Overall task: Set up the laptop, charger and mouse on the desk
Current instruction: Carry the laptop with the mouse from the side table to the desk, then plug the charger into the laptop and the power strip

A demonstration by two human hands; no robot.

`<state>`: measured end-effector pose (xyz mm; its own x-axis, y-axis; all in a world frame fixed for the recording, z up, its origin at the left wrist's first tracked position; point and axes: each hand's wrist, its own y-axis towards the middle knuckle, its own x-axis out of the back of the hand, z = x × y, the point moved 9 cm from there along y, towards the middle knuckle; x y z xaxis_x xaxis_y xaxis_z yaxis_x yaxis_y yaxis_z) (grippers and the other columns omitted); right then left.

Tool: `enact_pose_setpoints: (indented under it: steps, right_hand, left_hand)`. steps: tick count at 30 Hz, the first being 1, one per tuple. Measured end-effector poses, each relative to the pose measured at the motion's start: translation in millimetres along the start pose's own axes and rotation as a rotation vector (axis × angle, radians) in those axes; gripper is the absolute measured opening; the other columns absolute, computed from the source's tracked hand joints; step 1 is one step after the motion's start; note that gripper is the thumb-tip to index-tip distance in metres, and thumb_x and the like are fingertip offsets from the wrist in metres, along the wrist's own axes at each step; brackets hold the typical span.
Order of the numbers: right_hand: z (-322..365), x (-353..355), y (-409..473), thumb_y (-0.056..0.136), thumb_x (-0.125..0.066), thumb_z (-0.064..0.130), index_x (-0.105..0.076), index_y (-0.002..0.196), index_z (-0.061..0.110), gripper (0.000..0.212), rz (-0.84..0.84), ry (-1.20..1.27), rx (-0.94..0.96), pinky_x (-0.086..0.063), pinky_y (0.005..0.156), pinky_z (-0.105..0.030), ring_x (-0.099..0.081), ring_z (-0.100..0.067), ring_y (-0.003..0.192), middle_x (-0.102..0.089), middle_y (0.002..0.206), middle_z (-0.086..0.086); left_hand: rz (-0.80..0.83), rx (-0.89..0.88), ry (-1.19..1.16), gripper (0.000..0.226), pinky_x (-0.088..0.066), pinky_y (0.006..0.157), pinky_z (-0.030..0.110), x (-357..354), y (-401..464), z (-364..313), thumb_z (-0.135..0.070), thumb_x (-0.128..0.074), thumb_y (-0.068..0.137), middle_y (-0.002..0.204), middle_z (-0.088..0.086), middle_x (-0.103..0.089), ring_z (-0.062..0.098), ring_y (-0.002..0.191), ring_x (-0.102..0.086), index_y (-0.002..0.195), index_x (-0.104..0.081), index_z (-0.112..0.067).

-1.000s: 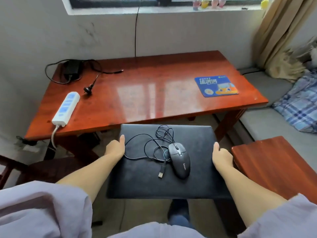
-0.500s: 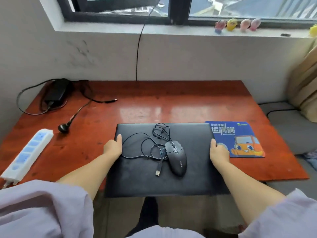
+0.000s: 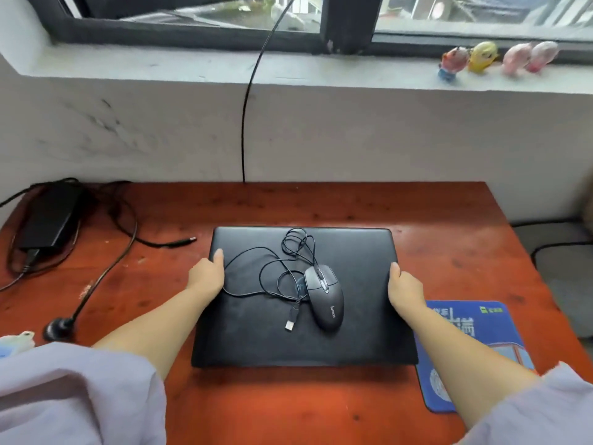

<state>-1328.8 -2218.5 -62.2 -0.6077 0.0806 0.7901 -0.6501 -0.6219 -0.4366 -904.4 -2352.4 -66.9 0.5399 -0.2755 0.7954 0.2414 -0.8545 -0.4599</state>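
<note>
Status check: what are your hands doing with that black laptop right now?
Both hands, left and right, grip closed black laptop on red wooden desk. Black wired mouse on lid.

Desk: reddish wood, glossy varnish (speckled with dark marks). Laptop lid: matt black, faintly dusty. Mouse: smooth black plastic, slight sheen. Mouse pad: printed blue, matt.

A home room is showing here: a red wooden desk is sitting against a scuffed white wall. Small toy figures are lining the windowsill above it.
</note>
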Motion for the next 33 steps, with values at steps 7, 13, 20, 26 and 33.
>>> enact_pose_setpoints:
  steps: [7, 13, 20, 26, 33]
  right_hand:
    - [23, -8, 26, 0.1, -0.016, 0.031, -0.053, 0.109, -0.005, 0.052, 0.06, -0.147, 0.073, -0.041, 0.087, -0.043, -0.053, -0.041, 0.107, -0.057, 0.117, -0.028]
    - [33, -8, 32, 0.1, -0.016, 0.034, -0.054, 0.11, 0.0, 0.052, 0.059, -0.311, 0.161, -0.041, 0.083, -0.041, -0.056, -0.039, 0.105, -0.059, 0.116, -0.024]
    - [47, -11, 36, 0.1, -0.017, 0.035, -0.052, 0.108, 0.003, 0.048, 0.013, -0.597, 0.291, -0.036, 0.068, -0.036, -0.061, -0.035, 0.096, -0.064, 0.106, -0.02]
    - [47, -10, 39, 0.1, -0.018, 0.039, -0.053, 0.104, 0.004, 0.05, -0.01, -0.594, 0.318, -0.037, 0.065, -0.035, -0.061, -0.035, 0.092, -0.065, 0.103, -0.02]
    - [51, -7, 27, 0.099, -0.02, 0.039, -0.048, 0.109, 0.004, 0.046, 0.002, -0.616, 0.307, -0.038, 0.068, -0.037, -0.059, -0.035, 0.097, -0.059, 0.111, -0.017]
  left_hand:
    - [-0.048, 0.02, 0.204, 0.067, -0.04, 0.098, 0.044, 3, 24, 1, -0.052, -0.019, 0.096, 0.126, 0.025, -0.057, 0.039, 0.117, -0.053, 0.118, -0.055, 0.001]
    - [-0.116, -0.04, 0.341, 0.066, -0.044, 0.088, 0.04, 9, 25, -1, -0.05, -0.017, 0.096, 0.116, 0.023, -0.063, 0.037, 0.107, -0.059, 0.106, -0.06, -0.001]
    - [-0.148, -0.101, 0.398, 0.066, -0.046, 0.082, 0.04, 15, 28, 6, -0.052, -0.018, 0.096, 0.111, 0.022, -0.065, 0.039, 0.101, -0.061, 0.101, -0.062, -0.003]
    - [-0.158, -0.146, 0.442, 0.063, -0.044, 0.075, 0.039, 15, 30, 5, -0.052, -0.019, 0.096, 0.107, 0.021, -0.065, 0.038, 0.097, -0.062, 0.1, -0.06, -0.005]
    - [0.037, -0.107, 0.364, 0.058, -0.042, 0.095, 0.044, 11, 21, 6, -0.047, -0.019, 0.098, 0.129, 0.022, -0.054, 0.038, 0.117, -0.052, 0.119, -0.048, -0.001]
